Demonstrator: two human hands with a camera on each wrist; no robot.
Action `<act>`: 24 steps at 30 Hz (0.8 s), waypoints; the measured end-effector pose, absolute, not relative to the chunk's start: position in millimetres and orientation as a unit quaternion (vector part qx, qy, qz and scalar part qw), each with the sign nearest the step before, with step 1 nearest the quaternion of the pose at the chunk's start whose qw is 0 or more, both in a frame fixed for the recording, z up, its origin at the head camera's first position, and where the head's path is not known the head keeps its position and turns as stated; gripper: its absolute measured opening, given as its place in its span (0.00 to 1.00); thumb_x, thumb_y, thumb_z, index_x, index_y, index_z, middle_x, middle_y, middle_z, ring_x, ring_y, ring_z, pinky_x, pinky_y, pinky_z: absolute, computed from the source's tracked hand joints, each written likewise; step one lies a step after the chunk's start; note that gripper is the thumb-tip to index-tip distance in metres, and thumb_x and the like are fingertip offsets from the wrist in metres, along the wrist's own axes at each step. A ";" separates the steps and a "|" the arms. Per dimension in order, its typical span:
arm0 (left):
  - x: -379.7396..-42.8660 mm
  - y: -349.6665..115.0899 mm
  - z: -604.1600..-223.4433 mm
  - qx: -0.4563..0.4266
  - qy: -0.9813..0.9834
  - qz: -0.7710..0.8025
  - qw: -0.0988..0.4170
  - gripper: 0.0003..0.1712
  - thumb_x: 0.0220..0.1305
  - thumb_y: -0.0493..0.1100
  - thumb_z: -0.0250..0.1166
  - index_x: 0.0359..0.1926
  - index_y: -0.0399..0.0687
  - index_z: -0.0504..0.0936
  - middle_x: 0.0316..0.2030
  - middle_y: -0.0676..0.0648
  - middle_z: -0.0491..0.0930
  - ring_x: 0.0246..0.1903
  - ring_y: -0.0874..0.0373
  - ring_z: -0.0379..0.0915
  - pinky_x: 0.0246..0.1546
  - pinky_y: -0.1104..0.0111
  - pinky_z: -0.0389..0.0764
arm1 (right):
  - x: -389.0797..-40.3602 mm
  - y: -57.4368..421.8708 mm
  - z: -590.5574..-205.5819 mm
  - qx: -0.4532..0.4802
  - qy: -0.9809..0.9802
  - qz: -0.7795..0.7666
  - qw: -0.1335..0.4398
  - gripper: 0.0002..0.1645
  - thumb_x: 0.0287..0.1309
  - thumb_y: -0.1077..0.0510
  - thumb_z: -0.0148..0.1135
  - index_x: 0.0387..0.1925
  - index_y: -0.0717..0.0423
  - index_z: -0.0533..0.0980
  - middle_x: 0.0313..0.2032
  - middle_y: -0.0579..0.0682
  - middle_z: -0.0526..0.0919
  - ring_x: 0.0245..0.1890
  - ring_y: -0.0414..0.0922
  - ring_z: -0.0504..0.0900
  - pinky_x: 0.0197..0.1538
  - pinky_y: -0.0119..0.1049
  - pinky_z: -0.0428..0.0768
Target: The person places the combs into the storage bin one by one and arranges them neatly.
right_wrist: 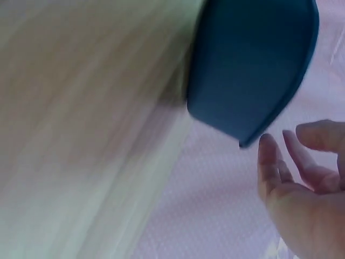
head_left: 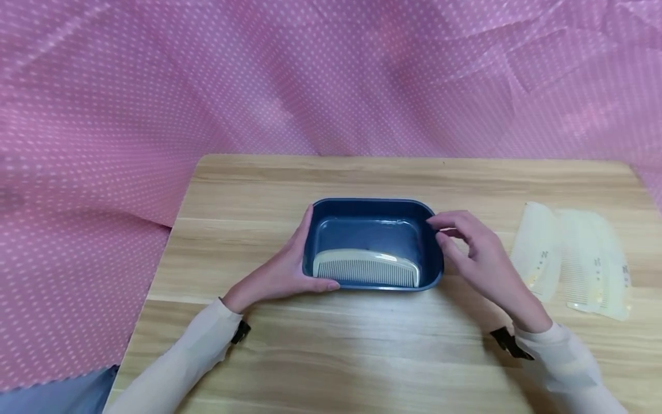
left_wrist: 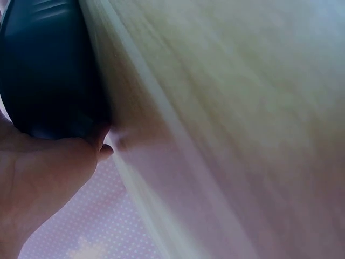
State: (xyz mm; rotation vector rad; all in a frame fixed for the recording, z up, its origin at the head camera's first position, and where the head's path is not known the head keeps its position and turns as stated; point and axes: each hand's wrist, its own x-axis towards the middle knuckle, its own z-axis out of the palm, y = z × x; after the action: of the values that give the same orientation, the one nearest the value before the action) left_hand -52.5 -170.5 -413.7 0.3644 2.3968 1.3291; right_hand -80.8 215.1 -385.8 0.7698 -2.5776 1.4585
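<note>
A dark blue rectangular box (head_left: 368, 233), without a lid, is at the middle of the table. Along its near side lies a pale comb (head_left: 367, 265), teeth toward me. My left hand (head_left: 287, 264) grips the box's left end, thumb along the near wall; in the left wrist view the hand (left_wrist: 51, 167) wraps the dark end. At the right end, my right hand (head_left: 473, 253) has its fingers loosely bent beside the rim. The right wrist view shows this hand (right_wrist: 307, 183) with a gap between thumb and fingers and nothing held, just off the box (right_wrist: 248, 65).
Several pale combs in clear wrapping lie overlapping on the right of the wooden table (head_left: 362, 356), among them a left one (head_left: 535, 247) and a right one (head_left: 612, 264). Pink dotted cloth (head_left: 331, 80) hangs behind the table's far edge and down its left side.
</note>
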 end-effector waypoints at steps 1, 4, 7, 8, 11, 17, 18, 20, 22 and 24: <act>-52.6 -170.7 -413.8 0.129 0.852 0.472 0.187 0.86 0.56 0.59 0.86 0.85 0.79 0.20 0.87 0.59 0.29 0.85 0.53 0.33 0.76 0.36 0.54 | -80.7 219.0 -383.9 0.234 -0.842 0.484 0.043 0.19 0.72 0.76 0.63 0.60 0.65 0.82 0.57 0.55 0.85 0.56 0.41 0.83 0.60 0.23 0.78; -52.1 -172.3 -413.9 0.127 0.855 0.467 0.186 0.86 0.56 0.61 0.86 0.86 0.77 0.20 0.87 0.58 0.29 0.85 0.52 0.33 0.76 0.35 0.55 | -80.8 231.1 -379.2 0.171 -0.850 0.495 0.049 0.18 0.75 0.72 0.62 0.62 0.65 0.82 0.59 0.58 0.84 0.56 0.36 0.82 0.58 0.22 0.78; -52.0 -173.1 -413.8 0.126 0.858 0.463 0.185 0.86 0.56 0.62 0.86 0.86 0.75 0.20 0.87 0.57 0.29 0.85 0.52 0.33 0.76 0.35 0.55 | -78.3 244.9 -376.3 0.097 -0.870 0.482 0.040 0.19 0.79 0.64 0.61 0.66 0.62 0.80 0.61 0.59 0.83 0.55 0.32 0.82 0.54 0.19 0.78; -52.0 -173.2 -413.6 0.126 0.858 0.462 0.185 0.86 0.56 0.62 0.86 0.86 0.75 0.20 0.87 0.57 0.29 0.85 0.51 0.33 0.76 0.35 0.55 | -77.2 249.0 -375.8 0.075 -0.878 0.472 0.033 0.20 0.80 0.61 0.61 0.68 0.60 0.80 0.62 0.59 0.83 0.55 0.34 0.82 0.53 0.18 0.78; -52.1 -172.4 -412.8 0.123 0.856 0.465 0.190 0.86 0.56 0.61 0.86 0.86 0.77 0.20 0.87 0.58 0.29 0.85 0.52 0.33 0.76 0.35 0.55 | -72.3 260.6 -375.8 0.022 -0.896 0.443 0.002 0.26 0.82 0.52 0.60 0.73 0.57 0.75 0.65 0.60 0.82 0.58 0.45 0.85 0.49 0.15 0.76; -51.6 -171.2 -412.6 0.119 0.852 0.470 0.197 0.85 0.56 0.60 0.86 0.84 0.83 0.19 0.87 0.59 0.27 0.85 0.52 0.32 0.77 0.35 0.53 | -71.5 279.1 -378.5 -0.014 -0.917 0.398 -0.031 0.38 0.81 0.48 0.61 0.81 0.61 0.64 0.71 0.67 0.75 0.63 0.69 0.80 0.52 0.27 0.82; -51.7 -171.1 -412.8 0.119 0.852 0.471 0.197 0.85 0.56 0.60 0.86 0.84 0.82 0.19 0.87 0.59 0.27 0.85 0.52 0.32 0.77 0.35 0.53 | -72.5 282.6 -379.2 -0.015 -0.919 0.393 -0.036 0.40 0.81 0.49 0.61 0.82 0.63 0.61 0.72 0.70 0.73 0.64 0.71 0.79 0.56 0.35 0.84; -52.0 -170.6 -413.1 0.120 0.852 0.470 0.196 0.85 0.57 0.60 0.86 0.84 0.82 0.19 0.87 0.59 0.27 0.85 0.51 0.32 0.76 0.35 0.53 | -74.5 289.5 -381.2 -0.017 -0.922 0.383 -0.050 0.44 0.81 0.49 0.60 0.83 0.68 0.55 0.73 0.75 0.69 0.64 0.76 0.76 0.61 0.55 0.82; -52.6 -170.2 -413.5 0.119 0.851 0.472 0.198 0.85 0.56 0.59 0.86 0.84 0.83 0.19 0.87 0.59 0.27 0.85 0.51 0.32 0.77 0.35 0.53 | -76.3 295.3 -383.3 -0.015 -0.927 0.369 -0.062 0.48 0.81 0.50 0.60 0.83 0.73 0.50 0.71 0.81 0.67 0.63 0.80 0.75 0.60 0.72 0.76; -52.8 -169.8 -413.7 0.119 0.850 0.474 0.198 0.85 0.56 0.59 0.86 0.84 0.83 0.19 0.87 0.59 0.28 0.85 0.51 0.32 0.76 0.35 0.53 | -78.0 300.6 -386.0 -0.010 -0.933 0.352 -0.074 0.49 0.81 0.50 0.60 0.81 0.79 0.49 0.68 0.86 0.66 0.61 0.82 0.73 0.59 0.77 0.73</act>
State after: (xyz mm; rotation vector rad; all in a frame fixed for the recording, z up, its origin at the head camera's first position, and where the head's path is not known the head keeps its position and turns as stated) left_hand -52.8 -169.8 -413.7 0.3335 2.3784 1.3269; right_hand -78.0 300.6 -386.0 -0.0319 -3.0788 1.1610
